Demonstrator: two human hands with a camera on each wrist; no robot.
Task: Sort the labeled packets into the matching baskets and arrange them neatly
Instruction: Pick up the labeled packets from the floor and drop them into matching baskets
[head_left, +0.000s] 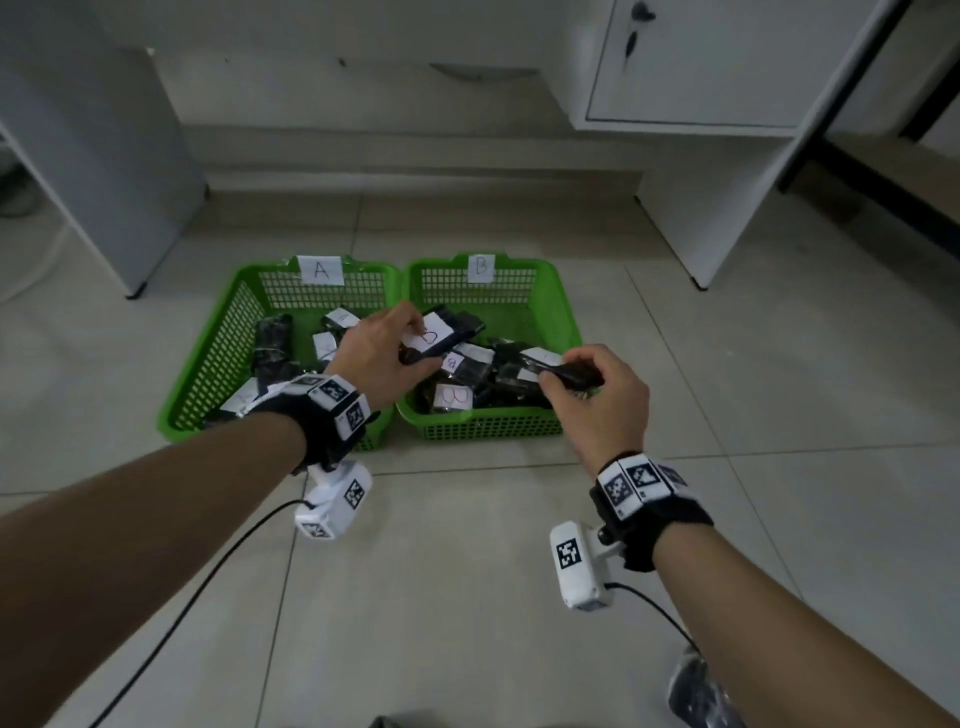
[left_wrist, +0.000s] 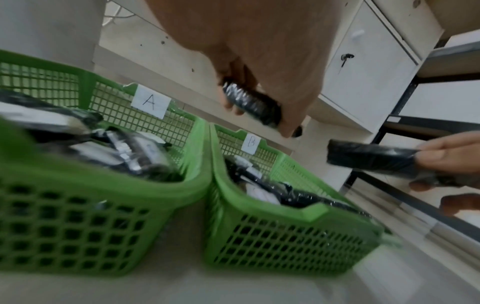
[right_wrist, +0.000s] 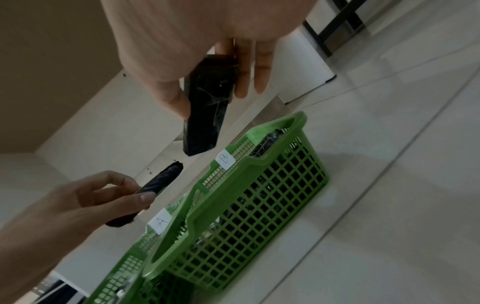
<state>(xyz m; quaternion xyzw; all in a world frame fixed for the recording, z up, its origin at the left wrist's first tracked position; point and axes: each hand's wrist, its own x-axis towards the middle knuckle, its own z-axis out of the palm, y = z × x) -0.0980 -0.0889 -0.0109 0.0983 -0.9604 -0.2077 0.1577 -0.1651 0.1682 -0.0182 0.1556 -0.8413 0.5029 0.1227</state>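
Two green baskets stand side by side on the floor: basket A (head_left: 208, 358) on the left and basket B (head_left: 566, 317) on the right, each with a paper letter tag on its far wall. Both hold several black packets with white labels. My left hand (head_left: 384, 348) grips a black packet (head_left: 441, 335) whose white label faces up, above the gap between the baskets. My right hand (head_left: 597, 384) grips another black packet (head_left: 571, 374) over the front right of basket B. In the right wrist view that packet (right_wrist: 207, 98) hangs from thumb and fingers.
White cabinets (head_left: 727, 78) and a desk panel (head_left: 104, 156) stand behind the baskets. A dark shelf frame (head_left: 883, 171) is at the right. Pale floor tiles (head_left: 467, 571) stretch in front; cables trail from both wrist cameras.
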